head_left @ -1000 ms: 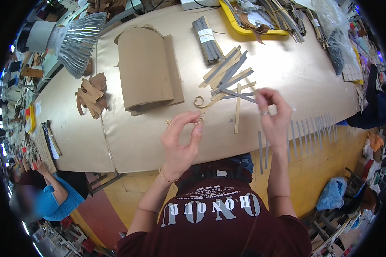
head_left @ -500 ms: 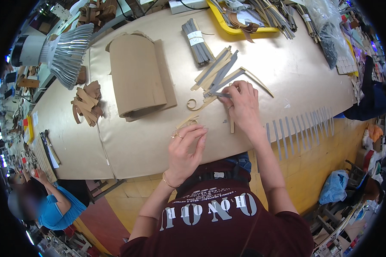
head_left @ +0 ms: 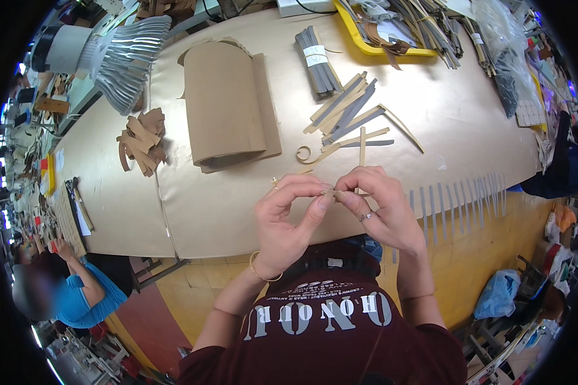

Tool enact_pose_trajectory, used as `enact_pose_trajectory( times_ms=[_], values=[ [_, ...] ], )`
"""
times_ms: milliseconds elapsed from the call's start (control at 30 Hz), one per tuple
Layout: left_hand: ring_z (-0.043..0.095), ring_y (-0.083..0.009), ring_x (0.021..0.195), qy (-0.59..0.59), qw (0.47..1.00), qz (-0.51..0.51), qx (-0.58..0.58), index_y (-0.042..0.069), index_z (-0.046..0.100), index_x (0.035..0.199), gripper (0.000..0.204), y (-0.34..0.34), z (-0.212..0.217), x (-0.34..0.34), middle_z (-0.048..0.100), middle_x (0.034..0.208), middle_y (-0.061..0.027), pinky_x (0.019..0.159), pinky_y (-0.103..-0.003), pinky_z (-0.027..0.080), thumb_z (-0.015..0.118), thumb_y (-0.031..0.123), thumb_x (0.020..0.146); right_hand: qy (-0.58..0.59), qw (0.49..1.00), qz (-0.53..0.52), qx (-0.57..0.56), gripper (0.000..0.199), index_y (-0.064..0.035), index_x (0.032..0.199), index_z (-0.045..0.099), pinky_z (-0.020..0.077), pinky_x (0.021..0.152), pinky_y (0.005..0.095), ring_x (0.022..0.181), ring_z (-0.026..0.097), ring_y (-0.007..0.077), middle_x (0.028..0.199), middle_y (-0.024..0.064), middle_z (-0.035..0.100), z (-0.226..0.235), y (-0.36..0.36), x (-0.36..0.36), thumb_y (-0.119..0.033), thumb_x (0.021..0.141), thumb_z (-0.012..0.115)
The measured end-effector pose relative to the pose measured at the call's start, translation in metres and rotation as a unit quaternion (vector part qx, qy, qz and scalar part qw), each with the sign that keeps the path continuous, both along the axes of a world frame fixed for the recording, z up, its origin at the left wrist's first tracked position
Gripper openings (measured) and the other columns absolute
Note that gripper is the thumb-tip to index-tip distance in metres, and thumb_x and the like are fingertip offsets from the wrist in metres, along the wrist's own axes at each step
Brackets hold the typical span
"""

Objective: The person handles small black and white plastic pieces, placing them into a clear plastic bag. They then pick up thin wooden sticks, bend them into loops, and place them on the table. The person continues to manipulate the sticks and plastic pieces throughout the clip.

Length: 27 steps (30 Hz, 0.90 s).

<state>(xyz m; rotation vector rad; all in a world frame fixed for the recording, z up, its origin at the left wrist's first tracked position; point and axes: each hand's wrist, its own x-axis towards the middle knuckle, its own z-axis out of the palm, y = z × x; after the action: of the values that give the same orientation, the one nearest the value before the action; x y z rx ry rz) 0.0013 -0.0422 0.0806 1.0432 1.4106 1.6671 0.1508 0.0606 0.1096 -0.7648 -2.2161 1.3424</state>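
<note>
My left hand (head_left: 290, 221) and my right hand (head_left: 384, 208) meet fingertip to fingertip above the front part of the table. Both pinch the end of a small, thin tan strip (head_left: 328, 191), most of it hidden by the fingers. Just beyond the right hand, a tan strip (head_left: 363, 151) runs away from it; whether it is held or lies flat I cannot tell. Farther off is a loose pile of tan and grey strips (head_left: 347, 109), with a curled tan strip (head_left: 304, 154) at its near left. A banded bundle of grey strips (head_left: 318, 64) lies behind the pile.
A rolled brown sheet (head_left: 225, 109) lies left of the strips, near brown scraps (head_left: 141, 144). A lamp (head_left: 125, 64) juts in at upper left. Grey strips (head_left: 443, 212) hang over the front edge at right. A yellow tray (head_left: 356, 38) stands behind. A person in blue (head_left: 93, 285) sits left.
My right hand has come back from the strip pile toward me and met the left hand. Fingertips of both now pinch together. The view has shifted slightly.
</note>
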Motion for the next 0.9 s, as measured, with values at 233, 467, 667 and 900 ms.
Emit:
enact_pose_trajectory(
  times_ms=[233, 467, 667, 900],
  values=[
    [0.064, -0.0207, 0.079, 0.351, 0.925, 0.096, 0.108, 0.006, 0.073, 0.098, 0.029, 0.001, 0.001, -0.006, 0.068, 0.094, -0.0053, 0.071, -0.032, 0.049, 0.076, -0.003, 0.071, 0.021, 0.977, -0.197, 0.075, 0.016, -0.0034, 0.095, 0.068, 0.046, 0.08, 0.0347, 0.082, 0.06, 0.0249, 0.092, 0.008, 0.062, 0.011, -0.027, -0.006, -0.007, 0.082, 0.074],
    [0.064, -0.0187, 0.079, 0.436, 0.889, 0.077, 0.117, 0.008, 0.073, 0.104, 0.04, 0.003, -0.001, -0.006, 0.068, 0.098, -0.003, 0.072, -0.033, 0.047, 0.077, -0.003, 0.066, 0.003, 0.985, -0.168, 0.048, 0.016, -0.0053, 0.097, 0.072, 0.0451, 0.075, 0.0336, 0.082, 0.058, 0.0235, 0.092, 0.0072, 0.063, 0.016, -0.039, -0.002, -0.008, 0.082, 0.074],
    [0.063, -0.0189, 0.08, 0.464, 0.877, 0.065, 0.107, 0.007, 0.072, 0.107, 0.041, 0.0, -0.002, -0.005, 0.067, 0.102, -0.0037, 0.076, -0.033, 0.047, 0.077, 0.001, 0.066, -0.011, 0.983, -0.163, 0.089, 0.01, -0.0013, 0.093, 0.07, 0.0463, 0.072, 0.0311, 0.08, 0.061, 0.0225, 0.088, 0.0102, 0.064, 0.015, -0.036, -0.004, -0.004, 0.083, 0.071],
    [0.064, -0.0187, 0.081, 0.491, 0.863, 0.061, 0.104, 0.006, 0.072, 0.108, 0.041, 0.002, -0.003, -0.004, 0.067, 0.104, -0.0043, 0.077, -0.033, 0.047, 0.076, 0.001, 0.067, -0.022, 0.98, -0.175, 0.095, 0.008, -0.0025, 0.092, 0.07, 0.0431, 0.076, 0.0327, 0.083, 0.059, 0.0237, 0.088, 0.0092, 0.065, 0.015, -0.037, -0.005, -0.005, 0.084, 0.07]
  ],
)
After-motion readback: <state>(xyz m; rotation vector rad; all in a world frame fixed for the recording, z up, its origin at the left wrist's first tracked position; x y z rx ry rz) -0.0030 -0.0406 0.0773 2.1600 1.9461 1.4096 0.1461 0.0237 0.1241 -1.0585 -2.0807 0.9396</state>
